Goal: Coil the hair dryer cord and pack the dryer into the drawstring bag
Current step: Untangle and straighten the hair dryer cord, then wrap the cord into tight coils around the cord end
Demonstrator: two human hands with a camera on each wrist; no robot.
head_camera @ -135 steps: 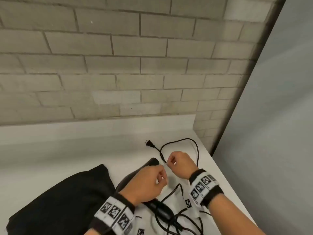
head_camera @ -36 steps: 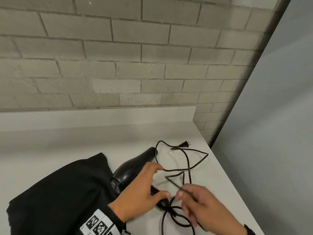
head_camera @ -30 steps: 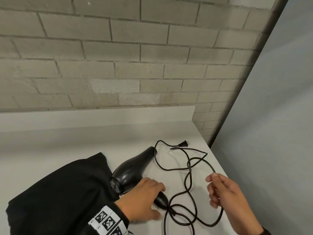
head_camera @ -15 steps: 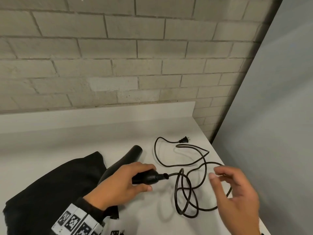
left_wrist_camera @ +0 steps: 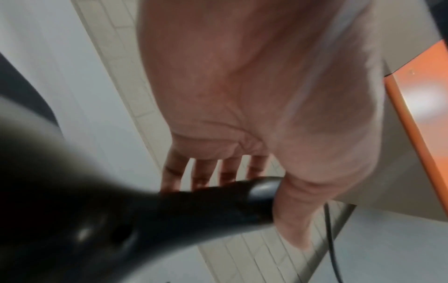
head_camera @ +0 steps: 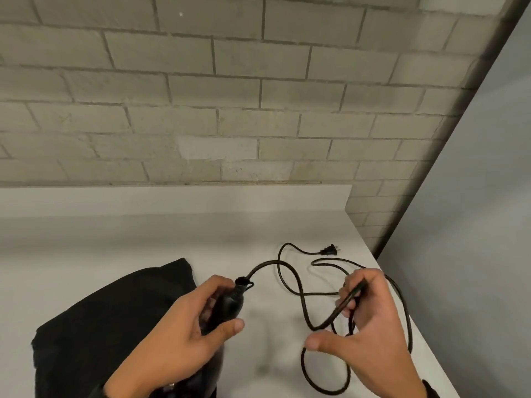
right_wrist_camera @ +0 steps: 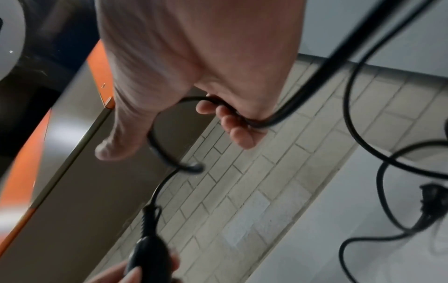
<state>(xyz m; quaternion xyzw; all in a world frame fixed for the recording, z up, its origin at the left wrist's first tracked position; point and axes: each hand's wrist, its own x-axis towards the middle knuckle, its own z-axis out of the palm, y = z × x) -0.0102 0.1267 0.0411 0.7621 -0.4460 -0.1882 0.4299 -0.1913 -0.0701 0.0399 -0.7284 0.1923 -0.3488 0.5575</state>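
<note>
Coiling of the cord (head_camera: 298, 285) has only begun, as far as the pictures show. The left hand (head_camera: 184, 331) has its fingers and thumb wrapped around the handle of the hair dryer (head_camera: 230, 300), with the handle end pointing up and away from the person; the dryer body is mostly hidden under this hand and seems to lie over the edge of the drawstring bag (head_camera: 115, 317). The right hand (head_camera: 365, 320) has its fingers curled around a section of the cord, while its thumb stands apart and free. From the handle, the cord rises in an arc, goes down in a loop and comes up into the right hand. After this it falls in loose, irregular loops on the white table (head_camera: 143, 248). The plug (head_camera: 329, 250) lies flat on the table, well apart from both hands, near the far right edge.

No tidy coil exists yet: the loops cross each other and have different sizes, and most of the length is not gathered. The bag lies flat and dark at the left, and its opening is not visible, so one cannot tell if it is open. What is left, by this judgement, is almost everything: to gather the cord in even loops up to the plug, to open the bag, and to put the dryer with its cord inside. The crossed loops could tangle if they are pulled quickly.
</note>
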